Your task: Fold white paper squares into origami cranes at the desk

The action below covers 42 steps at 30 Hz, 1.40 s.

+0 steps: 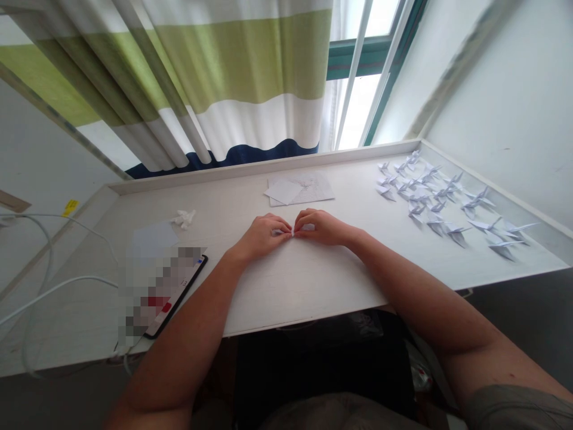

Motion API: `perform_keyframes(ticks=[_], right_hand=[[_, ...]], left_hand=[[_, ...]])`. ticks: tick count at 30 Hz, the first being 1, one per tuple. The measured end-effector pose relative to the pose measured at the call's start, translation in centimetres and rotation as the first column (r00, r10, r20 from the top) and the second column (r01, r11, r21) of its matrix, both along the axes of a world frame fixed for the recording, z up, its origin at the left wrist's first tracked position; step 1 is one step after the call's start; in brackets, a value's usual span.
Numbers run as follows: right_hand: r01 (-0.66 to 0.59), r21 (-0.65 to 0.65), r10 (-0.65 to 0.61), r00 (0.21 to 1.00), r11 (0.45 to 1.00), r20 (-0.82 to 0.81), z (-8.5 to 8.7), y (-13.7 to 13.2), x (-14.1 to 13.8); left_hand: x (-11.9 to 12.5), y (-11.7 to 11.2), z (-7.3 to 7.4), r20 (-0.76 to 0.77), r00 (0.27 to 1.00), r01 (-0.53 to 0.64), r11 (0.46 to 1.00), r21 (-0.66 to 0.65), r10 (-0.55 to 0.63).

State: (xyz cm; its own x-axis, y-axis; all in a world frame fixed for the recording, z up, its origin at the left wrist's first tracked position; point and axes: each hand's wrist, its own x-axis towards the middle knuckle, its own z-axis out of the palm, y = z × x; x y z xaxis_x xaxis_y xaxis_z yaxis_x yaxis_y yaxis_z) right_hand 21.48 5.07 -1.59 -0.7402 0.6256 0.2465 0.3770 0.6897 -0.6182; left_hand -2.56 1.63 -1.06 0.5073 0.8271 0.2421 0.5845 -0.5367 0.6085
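My left hand and my right hand meet at the middle of the white table. Both pinch a small piece of white folded paper that lies on the tabletop between the fingertips. Most of the paper is hidden under my fingers. Each hand has its fingers curled and pressed down on the paper.
A stack of white paper sheets lies just beyond my hands. Several folded white paper cranes stand in rows at the right. A crumpled paper scrap and a phone lie left, with white cables at the far left.
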Motion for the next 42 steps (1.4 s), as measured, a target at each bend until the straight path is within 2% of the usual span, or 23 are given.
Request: perform_keyframes(ticks=[11, 20, 29, 33, 37, 42], right_hand=[[0.03, -0.007, -0.03, 1.0, 1.0, 0.005, 0.01, -0.04, -0.17], [0.042, 0.007, -0.042, 0.999, 0.999, -0.006, -0.05, -0.21, -0.4], [0.063, -0.031, -0.064, 0.997, 0.998, -0.031, -0.24, -0.14, -0.57], [0.063, -0.004, -0.063, 0.998, 0.998, -0.005, -0.23, -0.21, -0.51], [0.039, 0.021, -0.039, 0.999, 0.999, 0.005, -0.33, -0.29, -0.42], [0.043, 0.036, -0.043, 0.999, 0.998, 0.003, -0.59, -0.21, -0.35]], left_hand=[[-0.13, 0.14, 0.08, 0.001, 1.0, 0.0, 0.999, -0.042, 0.0], [0.15, -0.09, 0.18, -0.042, 0.998, -0.041, 0.999, -0.031, 0.04], [0.22, -0.13, 0.14, -0.027, 0.998, -0.063, 0.997, -0.043, 0.062], [0.08, -0.24, 0.29, -0.028, 0.996, -0.092, 0.994, -0.058, 0.09], [-0.18, -0.42, 0.7, -0.046, 0.998, -0.045, 0.997, -0.067, 0.042], [-0.1, -0.32, 0.73, -0.06, 0.998, -0.039, 0.998, -0.055, 0.036]])
